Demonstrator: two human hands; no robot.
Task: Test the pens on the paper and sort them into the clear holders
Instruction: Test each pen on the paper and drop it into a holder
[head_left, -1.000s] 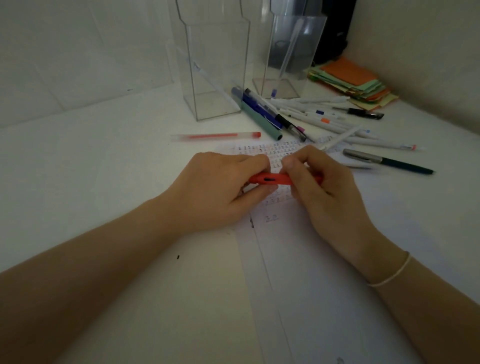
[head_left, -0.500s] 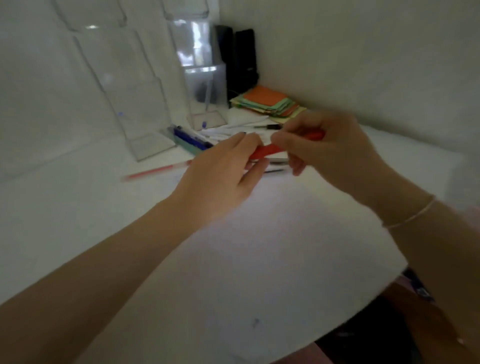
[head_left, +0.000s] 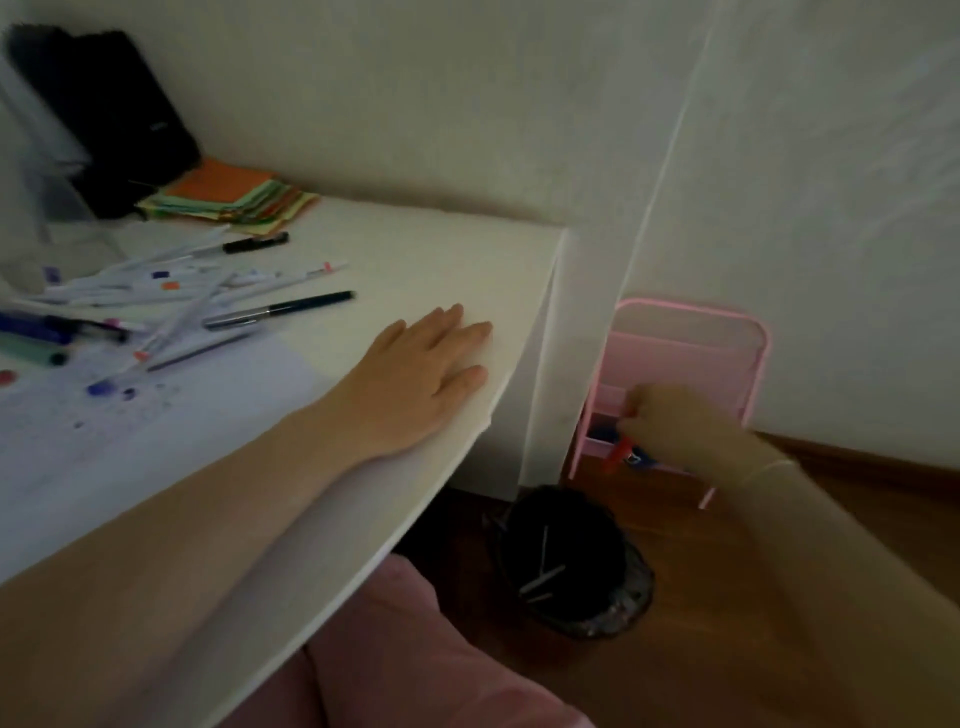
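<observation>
Resting flat on the white desk (head_left: 415, 249) near its right edge, the left hand (head_left: 423, 366) has its fingers straight and holds nothing. The right hand (head_left: 670, 418) is off the desk, fingers curled round a short red pen (head_left: 619, 453) — above a black waste bin (head_left: 571, 561) on the wooden floor. Loose pens (head_left: 171, 291) lie scattered beside the scribbled white paper (head_left: 130, 431) — far left.
</observation>
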